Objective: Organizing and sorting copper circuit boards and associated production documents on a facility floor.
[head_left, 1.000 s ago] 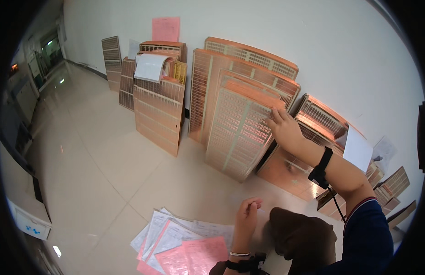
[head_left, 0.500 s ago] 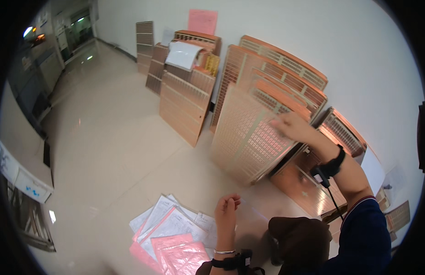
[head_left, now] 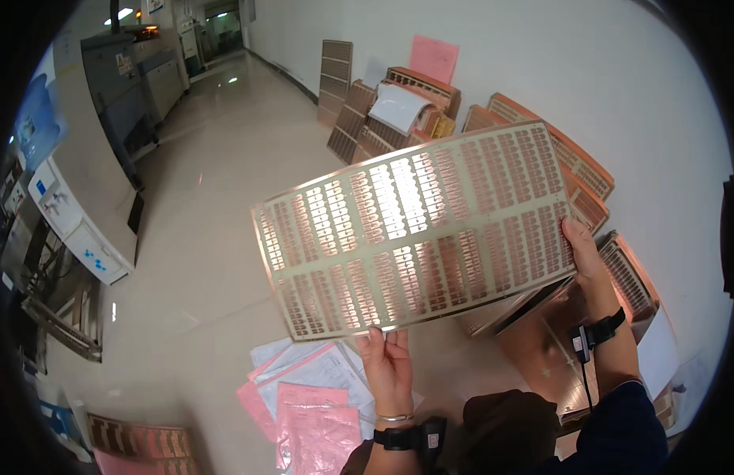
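Held up in front of me is a wide copper-patterned circuit board panel [head_left: 414, 237], with rows of small shiny copper shapes split by pale bands. My left hand [head_left: 387, 362] pinches its lower edge from below, thumb on the near face. My right hand [head_left: 582, 249] grips the right edge, thumb in front and fingers mostly hidden behind. The panel tilts, its right end higher. Below my left hand, pink bags [head_left: 319, 427] and white paper sheets [head_left: 343, 372] lie on the floor.
More copper panels [head_left: 573, 150] lean in stacks along the white wall [head_left: 541, 55]. A white water dispenser [head_left: 86, 214] stands at the left. Other panels [head_left: 141, 443] are at lower left. Copper panels [head_left: 549, 356] stand beside my right forearm.
The panel my right hand touched at the stack has come up and left, turned broadside before me. My left hand has taken its lower edge. The view has swung left.
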Available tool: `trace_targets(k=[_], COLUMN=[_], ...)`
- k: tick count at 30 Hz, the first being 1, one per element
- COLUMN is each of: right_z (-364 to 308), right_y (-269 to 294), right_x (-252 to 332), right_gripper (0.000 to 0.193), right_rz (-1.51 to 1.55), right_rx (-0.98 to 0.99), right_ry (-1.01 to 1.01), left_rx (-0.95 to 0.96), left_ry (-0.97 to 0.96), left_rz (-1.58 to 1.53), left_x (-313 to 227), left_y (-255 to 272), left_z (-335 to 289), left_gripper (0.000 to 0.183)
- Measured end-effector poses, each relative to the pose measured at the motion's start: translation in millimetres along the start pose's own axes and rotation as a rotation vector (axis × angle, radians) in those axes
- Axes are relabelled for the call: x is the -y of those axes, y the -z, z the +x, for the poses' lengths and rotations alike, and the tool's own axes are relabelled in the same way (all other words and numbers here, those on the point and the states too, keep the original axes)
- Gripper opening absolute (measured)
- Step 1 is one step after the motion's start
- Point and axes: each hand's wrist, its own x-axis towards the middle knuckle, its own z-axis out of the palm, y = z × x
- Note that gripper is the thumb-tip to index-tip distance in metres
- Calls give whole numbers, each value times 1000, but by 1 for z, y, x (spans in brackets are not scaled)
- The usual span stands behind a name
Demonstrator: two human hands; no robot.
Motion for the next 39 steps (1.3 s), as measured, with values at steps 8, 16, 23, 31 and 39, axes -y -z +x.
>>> trace_targets(k=[8, 16, 23, 31, 39], right_z=[2, -1, -4, -5, -6], right_y=[3, 9, 1, 5, 16], right_x=[-12, -21, -19, -19, -24], right_gripper=[38, 44, 42, 39, 38], right_rz=[-73, -22, -54, -28, -43], right_rx=[-33, -42, -106, -64, -43], right_ry=[13, -51, -39, -71, -114], left_rx=[1, -15, -34, -30, -44], left_ry=[-4, -17, -15, -10, 2], left_rz=[9, 42, 10, -1, 8], left_x=[6, 7, 7, 8, 12], left_y=[1, -2, -1, -1, 1], left_z=[1, -1, -1, -1, -1], left_gripper=[46, 45, 44, 46, 46])
